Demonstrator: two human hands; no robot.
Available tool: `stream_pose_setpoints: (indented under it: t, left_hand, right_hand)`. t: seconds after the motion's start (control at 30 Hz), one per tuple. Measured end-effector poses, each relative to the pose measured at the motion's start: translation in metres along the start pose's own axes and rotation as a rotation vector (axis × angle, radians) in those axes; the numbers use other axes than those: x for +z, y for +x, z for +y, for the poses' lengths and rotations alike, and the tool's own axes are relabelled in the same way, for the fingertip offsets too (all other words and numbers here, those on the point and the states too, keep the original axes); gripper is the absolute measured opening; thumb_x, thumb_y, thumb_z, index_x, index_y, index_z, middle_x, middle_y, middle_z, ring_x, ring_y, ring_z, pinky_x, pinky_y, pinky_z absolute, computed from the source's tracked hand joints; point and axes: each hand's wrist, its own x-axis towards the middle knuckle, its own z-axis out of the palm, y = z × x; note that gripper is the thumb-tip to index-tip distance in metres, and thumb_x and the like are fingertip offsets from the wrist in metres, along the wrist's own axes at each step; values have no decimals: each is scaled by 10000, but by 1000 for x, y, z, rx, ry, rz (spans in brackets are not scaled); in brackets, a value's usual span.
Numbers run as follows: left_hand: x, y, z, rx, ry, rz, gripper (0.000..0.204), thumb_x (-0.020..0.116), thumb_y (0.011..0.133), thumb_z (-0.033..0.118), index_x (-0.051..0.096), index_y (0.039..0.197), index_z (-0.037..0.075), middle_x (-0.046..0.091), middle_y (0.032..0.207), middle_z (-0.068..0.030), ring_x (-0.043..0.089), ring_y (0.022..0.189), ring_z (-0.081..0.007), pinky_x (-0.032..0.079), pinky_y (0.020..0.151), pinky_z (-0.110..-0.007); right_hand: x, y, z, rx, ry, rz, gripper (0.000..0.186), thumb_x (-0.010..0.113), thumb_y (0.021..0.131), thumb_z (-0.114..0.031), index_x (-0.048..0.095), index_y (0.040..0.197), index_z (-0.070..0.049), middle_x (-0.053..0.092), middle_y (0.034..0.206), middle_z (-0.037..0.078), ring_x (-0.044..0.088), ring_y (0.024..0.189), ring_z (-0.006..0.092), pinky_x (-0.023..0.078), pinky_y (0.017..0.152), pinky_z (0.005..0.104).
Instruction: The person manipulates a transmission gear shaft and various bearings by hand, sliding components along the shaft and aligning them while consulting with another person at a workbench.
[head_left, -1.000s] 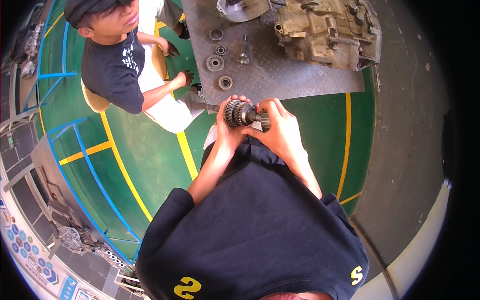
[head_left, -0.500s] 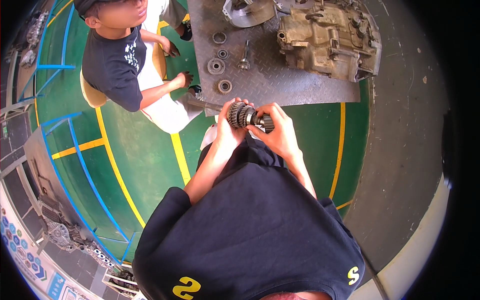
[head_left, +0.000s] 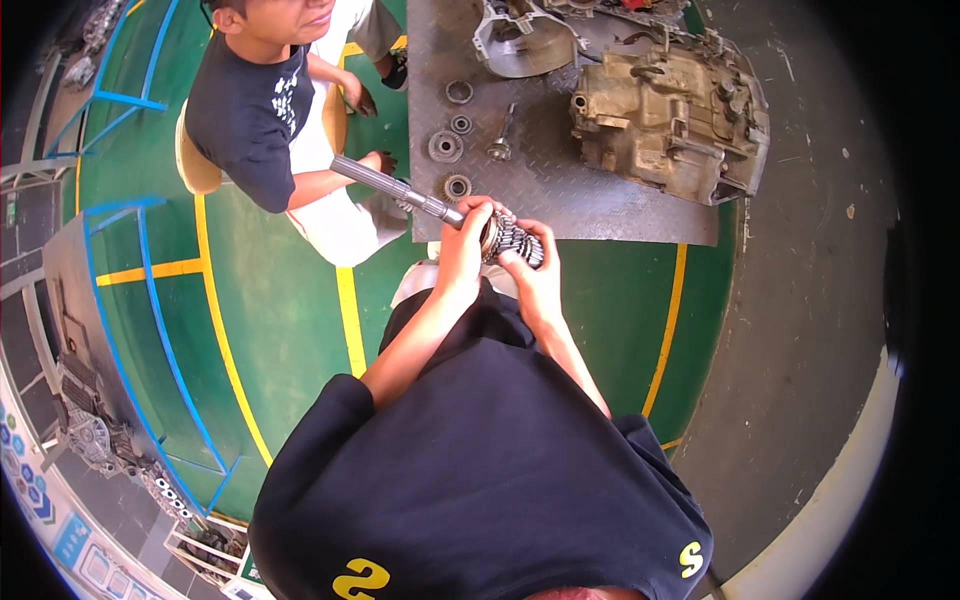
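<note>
A metal gear shaft is in both my hands, just off the near edge of the table. Its long splined end points up and to the left. My left hand wraps round it where the bare shaft meets the gears. My right hand grips the cluster of toothed gears at the other end, fingers over the top and thumb below. My fingers hide part of the gears. Closest on the table is a small gear ring, just beyond my left hand.
The metal table carries a large gearbox housing, an open casing, a short geared shaft and several rings, including a bearing. At the left sits a co-worker, hands near the table edge. Blue rails stand farther left.
The gear shaft has swung so its splined end shows higher at the left. My right hand has shifted from the narrow right end onto the gears. The view has moved slightly.
</note>
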Motion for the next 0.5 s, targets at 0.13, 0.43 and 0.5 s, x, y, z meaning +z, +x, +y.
stream_pose_setpoints:
  t: [0.13, 0.43, 0.5]
  left_hand:
    - [26, -7, 10, 227, 732, -118, 89, 542, 885, 54, 598, 915, -8, 660, 865, -93, 615, 913, -159, 452, 873, -303]
    - [79, 1, -2, 587, 1552, -624, 272, 696, 755, 183, 606, 996, 95, 629, 1094, -97, 536, 1158, -260, 273, 1060, -505]
    - [85, 8, -19, 546, 1564, -679, 313, 693, 752, 173, 590, 1043, 119, 609, 1147, -83, 507, 1199, -250, 257, 1069, -512]
  right_hand:
    - [-4, 12, 15, 468, 952, 26, 473, 508, 885, -528, 537, 1180, -159, 575, 1166, 48, 529, 1098, 225, 420, 958, 425]
    - [-50, 49, 34, 280, 1185, 11, 372, 573, 875, -421, 603, 1024, -81, 580, 1123, 119, 566, 1018, 250, 493, 849, 427]
    - [-74, 43, 34, 292, 1185, 21, 361, 575, 875, -410, 603, 1012, -78, 581, 1113, 122, 570, 1004, 255, 498, 838, 426]
